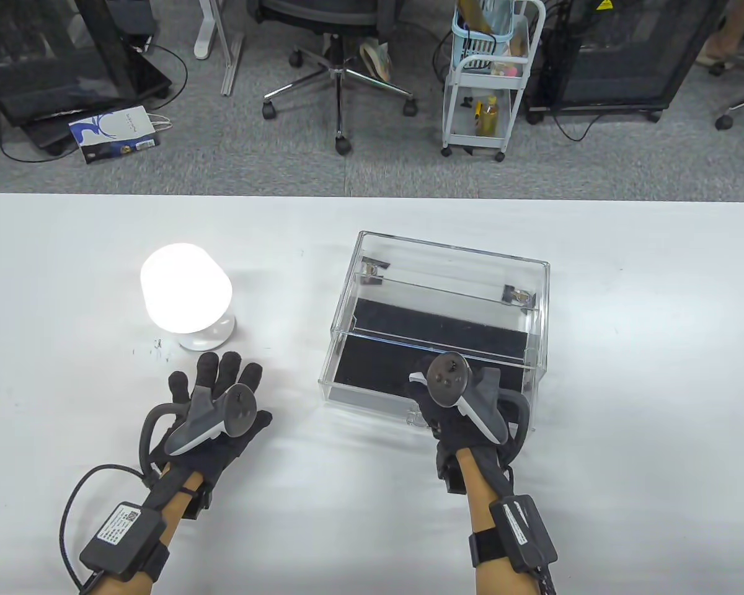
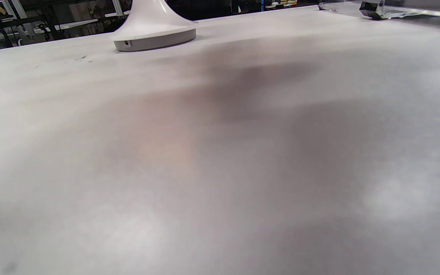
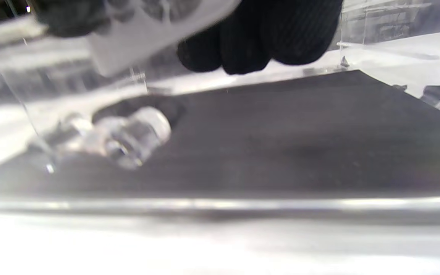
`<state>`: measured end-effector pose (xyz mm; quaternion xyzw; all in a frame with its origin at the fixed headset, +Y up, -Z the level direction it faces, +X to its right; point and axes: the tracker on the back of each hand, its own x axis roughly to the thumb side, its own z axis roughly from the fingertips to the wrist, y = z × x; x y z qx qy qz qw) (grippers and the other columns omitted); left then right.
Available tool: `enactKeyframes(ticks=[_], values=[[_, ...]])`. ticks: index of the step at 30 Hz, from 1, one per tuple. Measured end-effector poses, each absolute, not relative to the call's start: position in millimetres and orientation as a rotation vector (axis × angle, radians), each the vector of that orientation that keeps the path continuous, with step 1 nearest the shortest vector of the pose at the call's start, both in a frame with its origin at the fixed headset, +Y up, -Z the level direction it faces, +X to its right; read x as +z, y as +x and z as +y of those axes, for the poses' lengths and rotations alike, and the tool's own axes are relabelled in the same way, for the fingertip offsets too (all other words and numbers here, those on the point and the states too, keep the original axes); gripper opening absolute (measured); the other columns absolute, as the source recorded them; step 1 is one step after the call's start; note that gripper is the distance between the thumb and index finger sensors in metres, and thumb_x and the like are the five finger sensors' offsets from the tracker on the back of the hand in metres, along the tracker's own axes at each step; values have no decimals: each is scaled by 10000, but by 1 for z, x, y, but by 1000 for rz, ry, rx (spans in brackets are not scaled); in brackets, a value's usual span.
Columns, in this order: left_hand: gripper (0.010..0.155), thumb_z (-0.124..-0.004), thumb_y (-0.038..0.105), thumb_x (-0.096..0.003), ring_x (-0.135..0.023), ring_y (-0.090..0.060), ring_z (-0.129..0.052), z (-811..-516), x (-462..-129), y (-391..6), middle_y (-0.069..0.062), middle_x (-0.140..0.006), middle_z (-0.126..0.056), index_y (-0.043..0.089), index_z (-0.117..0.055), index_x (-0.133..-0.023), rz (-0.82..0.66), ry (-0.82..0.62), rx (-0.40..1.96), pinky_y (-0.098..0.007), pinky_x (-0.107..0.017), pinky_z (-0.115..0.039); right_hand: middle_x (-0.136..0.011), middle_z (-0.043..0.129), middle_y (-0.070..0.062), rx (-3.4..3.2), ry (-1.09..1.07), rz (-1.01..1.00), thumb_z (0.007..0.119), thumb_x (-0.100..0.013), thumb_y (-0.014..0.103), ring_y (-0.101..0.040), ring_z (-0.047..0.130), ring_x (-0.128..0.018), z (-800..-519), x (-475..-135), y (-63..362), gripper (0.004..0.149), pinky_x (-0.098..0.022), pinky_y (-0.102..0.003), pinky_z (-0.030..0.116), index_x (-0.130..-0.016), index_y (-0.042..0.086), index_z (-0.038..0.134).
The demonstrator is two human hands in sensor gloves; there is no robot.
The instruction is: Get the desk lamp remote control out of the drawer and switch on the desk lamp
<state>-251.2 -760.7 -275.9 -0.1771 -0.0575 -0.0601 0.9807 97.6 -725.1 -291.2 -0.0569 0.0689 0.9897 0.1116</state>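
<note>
The desk lamp (image 1: 186,296) stands on the table's left half and glows bright white; its base also shows in the left wrist view (image 2: 154,36). My left hand (image 1: 220,375) lies flat on the table just in front of the lamp, fingers spread, holding nothing. The clear acrylic drawer box (image 1: 437,322) with a black liner (image 3: 281,145) stands to the right, its drawer pulled out toward me. My right hand (image 1: 426,396) hovers over the drawer's front edge and grips a flat white remote control (image 3: 155,30) with its fingers (image 3: 258,42). The clear drawer knob (image 3: 128,141) is below it.
The white table (image 1: 626,372) runs across the whole view. Beyond its far edge are an office chair (image 1: 341,68), a white trolley (image 1: 487,87) and a paper bag (image 1: 116,133) on the grey floor.
</note>
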Motion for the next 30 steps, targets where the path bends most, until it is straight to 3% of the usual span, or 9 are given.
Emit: enactKeyframes(ticks=[8,19,23,27,30], values=[[748,-342,741,-399,-1110,-283,92,-761,-276,-252,83,-1159,89,493,1,-1016,-116,-356,-117,-690,-700,-69,-1080,732,-24,2706,-253,284,707,-496,437,-327,802,-935,-735,-296,103,506,-692,-480,712,-998,458,643],[746,-342,739,-399,-1112,-283,91,-762,-277,-251,83,-1160,89,496,0,-1015,-122,-366,-110,-690,-702,-68,-1113,720,21,2730,-317,199,713,-504,448,-315,720,-1029,-736,-295,103,463,-748,-500,629,-942,584,653],[744,-342,739,-400,-1112,-283,89,-762,-277,-251,83,-1160,89,496,0,-1015,-124,-367,-106,-690,-702,-70,-1114,708,4,2708,-272,165,704,-499,473,-329,701,-1033,-729,-292,105,486,-756,-507,609,-976,529,633],[744,-343,738,-400,-1112,-284,88,-760,-277,-250,83,-1160,88,496,-1,-1015,-133,-362,-94,-690,-702,-72,-1055,780,-47,2743,-199,39,730,-464,537,-358,755,-985,-707,-283,104,557,-709,-505,676,-1000,410,649],[744,-343,738,-401,-1113,-284,87,-758,-276,-248,83,-1160,88,496,-2,-1015,-143,-357,-86,-690,-703,-74,-1012,816,-66,2777,-114,-74,750,-425,610,-323,897,-834,-685,-270,98,629,-591,-435,800,-993,350,670]])
